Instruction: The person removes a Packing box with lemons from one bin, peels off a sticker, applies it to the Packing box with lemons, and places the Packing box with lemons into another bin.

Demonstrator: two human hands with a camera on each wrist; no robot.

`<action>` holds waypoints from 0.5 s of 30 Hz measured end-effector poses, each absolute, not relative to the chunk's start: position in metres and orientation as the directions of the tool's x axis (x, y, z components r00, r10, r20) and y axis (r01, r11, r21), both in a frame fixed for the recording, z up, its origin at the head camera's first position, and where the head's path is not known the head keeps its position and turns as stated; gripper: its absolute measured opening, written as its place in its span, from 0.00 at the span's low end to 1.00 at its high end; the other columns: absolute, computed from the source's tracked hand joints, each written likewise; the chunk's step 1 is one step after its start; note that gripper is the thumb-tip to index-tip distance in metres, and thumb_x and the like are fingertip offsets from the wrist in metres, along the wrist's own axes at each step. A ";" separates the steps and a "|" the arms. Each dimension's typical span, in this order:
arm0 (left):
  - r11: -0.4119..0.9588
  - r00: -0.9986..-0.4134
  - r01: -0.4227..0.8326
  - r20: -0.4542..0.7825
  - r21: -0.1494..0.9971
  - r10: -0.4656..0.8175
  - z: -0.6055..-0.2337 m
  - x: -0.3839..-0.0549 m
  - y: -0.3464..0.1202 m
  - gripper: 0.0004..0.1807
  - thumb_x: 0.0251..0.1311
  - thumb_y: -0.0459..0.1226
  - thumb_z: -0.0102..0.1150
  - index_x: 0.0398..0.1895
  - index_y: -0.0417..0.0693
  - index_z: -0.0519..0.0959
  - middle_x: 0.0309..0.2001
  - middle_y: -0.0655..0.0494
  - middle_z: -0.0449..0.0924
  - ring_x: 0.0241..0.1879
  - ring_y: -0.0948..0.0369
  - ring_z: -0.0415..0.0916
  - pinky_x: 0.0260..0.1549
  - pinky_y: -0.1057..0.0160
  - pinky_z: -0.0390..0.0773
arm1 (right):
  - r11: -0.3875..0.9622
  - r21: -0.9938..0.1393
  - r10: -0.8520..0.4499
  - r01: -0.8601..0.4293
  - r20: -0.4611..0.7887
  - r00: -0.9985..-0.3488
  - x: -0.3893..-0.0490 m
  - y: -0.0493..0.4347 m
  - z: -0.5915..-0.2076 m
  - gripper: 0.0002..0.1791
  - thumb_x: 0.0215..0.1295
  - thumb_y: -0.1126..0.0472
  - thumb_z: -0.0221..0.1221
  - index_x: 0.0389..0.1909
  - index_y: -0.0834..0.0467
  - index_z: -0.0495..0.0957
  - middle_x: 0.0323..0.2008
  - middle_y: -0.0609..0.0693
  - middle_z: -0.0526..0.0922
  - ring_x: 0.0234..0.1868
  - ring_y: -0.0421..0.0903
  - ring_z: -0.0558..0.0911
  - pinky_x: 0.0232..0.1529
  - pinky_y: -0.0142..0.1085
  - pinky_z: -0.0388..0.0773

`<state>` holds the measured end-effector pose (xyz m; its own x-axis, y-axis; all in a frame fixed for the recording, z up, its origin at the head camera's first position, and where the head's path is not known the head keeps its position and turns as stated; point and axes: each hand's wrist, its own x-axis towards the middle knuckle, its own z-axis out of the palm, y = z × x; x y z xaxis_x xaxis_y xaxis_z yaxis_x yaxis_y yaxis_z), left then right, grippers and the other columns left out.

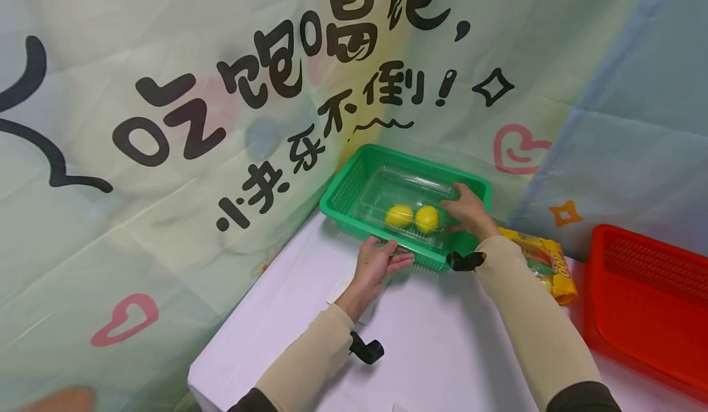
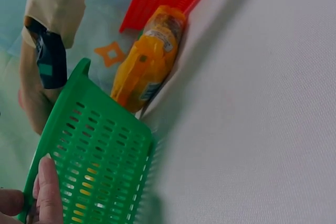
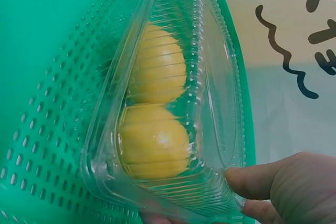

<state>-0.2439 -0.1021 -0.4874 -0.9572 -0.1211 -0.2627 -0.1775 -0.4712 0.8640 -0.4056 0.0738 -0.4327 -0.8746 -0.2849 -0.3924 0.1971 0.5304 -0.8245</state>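
Observation:
A clear plastic container (image 1: 409,181) with two yellow lemons (image 3: 155,140) inside lies in the green basket (image 1: 338,206). My right hand (image 1: 470,212) grips its right end; the right wrist view shows the thumb on top, with fingertips partly seen through the plastic underneath. At the basket's front side, my left hand (image 1: 378,267) holds the rim. In the left wrist view its thumb lies at the rim and a finger extends along the outside of the perforated wall. The container sits tilted in the right wrist view.
A yellow snack bag (image 1: 544,264) stands right of the green basket, beside a red basket (image 1: 647,301). Behind hangs a printed cloth (image 1: 249,6). Something white (image 1: 343,283) lies on the white-covered table (image 1: 426,338) under the left hand.

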 end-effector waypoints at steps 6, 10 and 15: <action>-0.464 -0.957 -0.175 -0.260 0.869 -0.126 -0.487 -0.243 -0.103 0.10 0.75 0.35 0.51 0.50 0.39 0.66 0.44 0.35 0.83 0.39 0.52 0.89 0.45 0.57 0.86 | 0.533 -0.818 -0.283 0.216 -0.413 -0.866 -0.406 0.076 -0.431 0.42 0.80 0.60 0.47 0.82 0.51 0.30 0.80 0.67 0.41 0.74 0.72 0.60 0.57 0.60 0.80; -0.463 -0.958 -0.173 -0.257 0.869 -0.124 -0.486 -0.243 -0.103 0.09 0.75 0.35 0.51 0.50 0.40 0.66 0.43 0.36 0.83 0.39 0.53 0.89 0.45 0.57 0.86 | 0.529 -0.820 -0.283 0.218 -0.413 -0.866 -0.405 0.076 -0.429 0.42 0.79 0.61 0.47 0.82 0.52 0.30 0.79 0.69 0.44 0.73 0.71 0.61 0.57 0.59 0.80; -0.468 -0.959 -0.168 -0.254 0.868 -0.127 -0.486 -0.243 -0.103 0.09 0.75 0.35 0.51 0.49 0.40 0.66 0.44 0.35 0.83 0.38 0.54 0.89 0.45 0.57 0.87 | 0.521 -0.826 -0.267 0.216 -0.398 -0.878 -0.404 0.073 -0.429 0.41 0.79 0.63 0.46 0.82 0.53 0.33 0.79 0.68 0.45 0.72 0.72 0.62 0.57 0.60 0.79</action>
